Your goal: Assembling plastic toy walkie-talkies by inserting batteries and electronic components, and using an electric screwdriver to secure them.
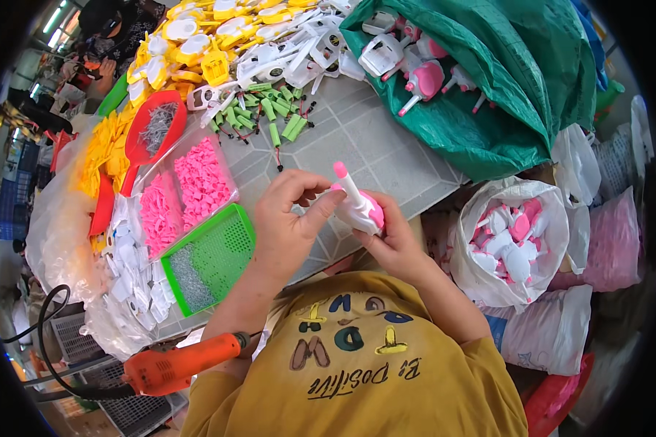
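Note:
My right hand (395, 237) is closed around the lower part of a pink-and-white plastic housing (358, 210). A white stem with a pink tip points up from it. My left hand (299, 207) is curled at the housing's left side, thumb and forefinger reaching its upper part beside the stem; whether anything small lies between those fingertips is hidden. An orange power screwdriver (182, 364) with a black cable lies by my left forearm.
Green cylindrical batteries (273, 113), a red scoop of screws (157, 131), pink pieces (204, 182) and a green tray (211, 255) lie to the left. Yellow and white housings (226, 33) pile behind. A green sack (488, 80) and a white sack (514, 240) hold similar housings.

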Action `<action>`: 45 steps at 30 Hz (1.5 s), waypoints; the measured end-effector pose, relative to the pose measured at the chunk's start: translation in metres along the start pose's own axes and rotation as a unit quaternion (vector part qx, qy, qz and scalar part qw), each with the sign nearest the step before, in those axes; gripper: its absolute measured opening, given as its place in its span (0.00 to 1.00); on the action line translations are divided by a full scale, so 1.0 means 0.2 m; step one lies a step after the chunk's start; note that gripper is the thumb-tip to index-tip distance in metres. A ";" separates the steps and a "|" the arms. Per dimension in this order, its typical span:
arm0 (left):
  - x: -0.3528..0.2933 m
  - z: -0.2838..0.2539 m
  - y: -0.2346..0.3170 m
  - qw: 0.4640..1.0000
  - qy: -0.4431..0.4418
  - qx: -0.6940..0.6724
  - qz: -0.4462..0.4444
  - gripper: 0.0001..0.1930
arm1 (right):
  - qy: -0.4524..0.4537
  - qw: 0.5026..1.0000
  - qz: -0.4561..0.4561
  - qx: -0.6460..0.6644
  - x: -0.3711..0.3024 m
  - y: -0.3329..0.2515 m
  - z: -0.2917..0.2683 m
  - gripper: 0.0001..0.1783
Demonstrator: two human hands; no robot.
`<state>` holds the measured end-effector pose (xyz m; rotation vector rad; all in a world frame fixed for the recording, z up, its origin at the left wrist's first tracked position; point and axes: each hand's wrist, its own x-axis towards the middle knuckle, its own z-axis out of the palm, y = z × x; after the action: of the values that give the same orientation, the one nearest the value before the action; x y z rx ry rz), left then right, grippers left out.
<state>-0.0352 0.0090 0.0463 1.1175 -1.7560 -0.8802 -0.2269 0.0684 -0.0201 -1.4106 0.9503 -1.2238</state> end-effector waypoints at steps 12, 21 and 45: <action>-0.01 -0.05 -0.01 0.993 -0.034 0.045 0.100 0.09 | 0.003 0.985 -0.128 -0.112 0.04 0.04 -0.02 0.38; -0.08 -0.21 -0.09 0.985 0.015 0.158 0.073 0.26 | 0.061 0.915 0.208 0.341 0.03 0.04 0.12 0.36; -0.87 -1.64 -0.81 0.730 0.348 0.525 -0.265 0.17 | 0.015 0.905 0.243 0.348 0.23 0.10 0.14 0.41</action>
<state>0.3598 0.0755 -0.0178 2.3661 -1.1874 0.4263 -0.1913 0.0257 -0.0312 -0.5434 0.7132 -1.0453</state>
